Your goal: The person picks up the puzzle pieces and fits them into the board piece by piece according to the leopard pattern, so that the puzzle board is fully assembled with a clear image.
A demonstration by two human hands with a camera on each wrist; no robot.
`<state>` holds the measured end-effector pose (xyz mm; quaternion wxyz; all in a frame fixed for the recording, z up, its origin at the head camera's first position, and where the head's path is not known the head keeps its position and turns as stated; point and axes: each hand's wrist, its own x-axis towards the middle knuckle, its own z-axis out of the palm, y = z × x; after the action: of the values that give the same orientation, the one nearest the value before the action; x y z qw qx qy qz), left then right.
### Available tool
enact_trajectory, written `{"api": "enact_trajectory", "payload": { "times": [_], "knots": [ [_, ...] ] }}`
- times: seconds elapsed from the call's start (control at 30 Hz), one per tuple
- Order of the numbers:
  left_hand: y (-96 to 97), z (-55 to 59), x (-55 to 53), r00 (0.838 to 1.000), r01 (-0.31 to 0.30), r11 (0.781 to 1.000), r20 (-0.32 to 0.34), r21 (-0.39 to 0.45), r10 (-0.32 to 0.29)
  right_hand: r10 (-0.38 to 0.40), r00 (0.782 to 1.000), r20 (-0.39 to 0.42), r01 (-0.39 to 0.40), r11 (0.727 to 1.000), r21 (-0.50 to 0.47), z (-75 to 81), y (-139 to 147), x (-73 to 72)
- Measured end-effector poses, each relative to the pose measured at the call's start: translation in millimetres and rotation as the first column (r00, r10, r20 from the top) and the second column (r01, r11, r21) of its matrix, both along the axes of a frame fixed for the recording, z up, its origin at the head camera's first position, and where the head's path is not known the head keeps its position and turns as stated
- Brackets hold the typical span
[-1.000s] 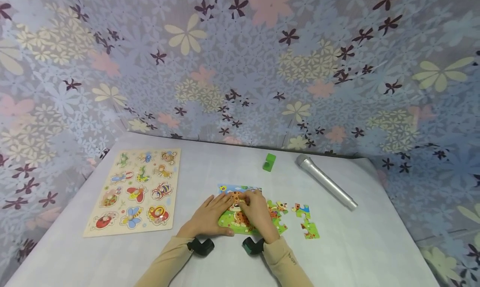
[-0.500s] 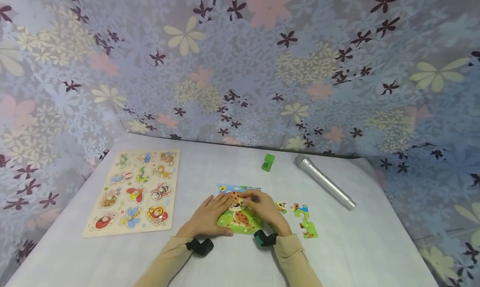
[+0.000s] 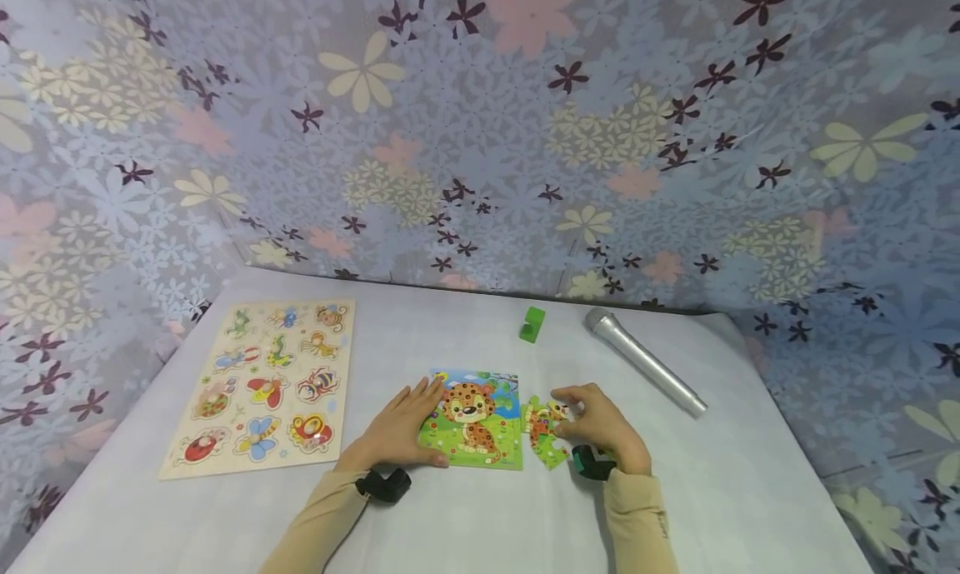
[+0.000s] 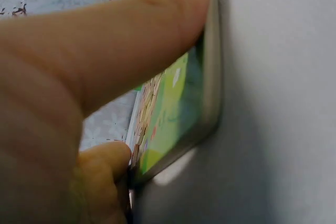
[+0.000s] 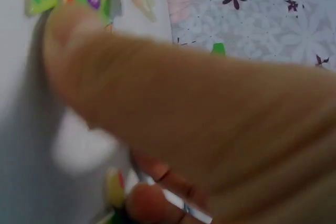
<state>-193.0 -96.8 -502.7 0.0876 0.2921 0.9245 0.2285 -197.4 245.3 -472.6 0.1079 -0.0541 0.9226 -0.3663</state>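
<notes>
A square leopard-picture puzzle lies flat in front of me. My left hand rests along its left side, fingers spread over the upper left edge and the thumb by the lower left corner; the left wrist view shows the thumb against the puzzle's edge. My right hand is just right of the puzzle, over loose jigsaw pieces. Its thumb and index finger are apart, bent toward the pieces, and part of the pieces is hidden under it. In the right wrist view the thumb covers most of the scene.
A wooden board with insect pictures lies at the left. Toward the back are a small green block and a silver microphone. A floral curtain hangs behind the table.
My right hand has moved off the puzzle to the right, above the loose pieces, uncovering the leopard picture. My left hand has shifted slightly left along the puzzle's edge.
</notes>
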Motion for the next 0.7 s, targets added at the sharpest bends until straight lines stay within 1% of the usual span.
{"api": "enact_trajectory", "payload": {
  "times": [0.1,0.13,0.27,0.4,0.47,0.5,0.57,0.6,0.63,0.7],
  "knots": [
    [-2.8,1.1,1.9,1.0,-0.002,1.0,-0.007,0.001,0.002,0.003,1.0,-0.025,-0.002,1.0,0.024,-0.5,-4,-1.1],
    [-3.7,1.1,2.6,1.0,-0.004,1.0,-0.009,0.001,0.004,-0.009,1.0,-0.027,0.009,1.0,0.028,-0.9,-5,-1.7],
    [-5.2,-2.0,3.2,1.0,-0.005,1.0,-0.017,0.003,0.005,-0.097,0.995,-0.011,0.097,0.995,-0.019,-2.2,0,-2.7],
    [-2.5,-5.3,1.8,1.0,0.002,1.0,-0.029,-0.006,-0.002,-0.225,0.974,-0.014,0.223,0.971,-0.082,-0.6,11,-1.0],
    [-0.4,-4.8,0.7,1.0,0.003,1.0,-0.025,-0.013,-0.003,-0.281,0.96,-0.019,0.276,0.952,-0.131,1.3,8,-1.5],
    [0.3,-4.0,0.2,1.0,0.004,1.0,-0.022,-0.016,-0.004,-0.298,0.954,-0.026,0.29,0.943,-0.163,2.3,3,-2.5],
    [1.2,-3.6,-0.5,1.0,0.003,1.0,-0.019,-0.017,-0.004,-0.303,0.953,-0.031,0.287,0.928,-0.238,3.9,-15,-5.4],
    [1.2,-3.7,-0.8,1.0,0.002,1.0,-0.02,-0.017,-0.002,-0.283,0.958,-0.031,0.265,0.926,-0.271,4.5,-27,-6.6],
    [1.2,-3.8,-1.1,1.0,-0.002,1.0,-0.018,-0.011,0.002,-0.252,0.967,-0.035,0.232,0.928,-0.291,4.0,-41,-8.0],
    [0.9,-4.5,-1.2,1.0,-0.01,1.0,-0.018,0.004,0.01,-0.155,0.987,-0.048,0.133,0.943,-0.307,2.2,-69,-9.8]
  ]
}}
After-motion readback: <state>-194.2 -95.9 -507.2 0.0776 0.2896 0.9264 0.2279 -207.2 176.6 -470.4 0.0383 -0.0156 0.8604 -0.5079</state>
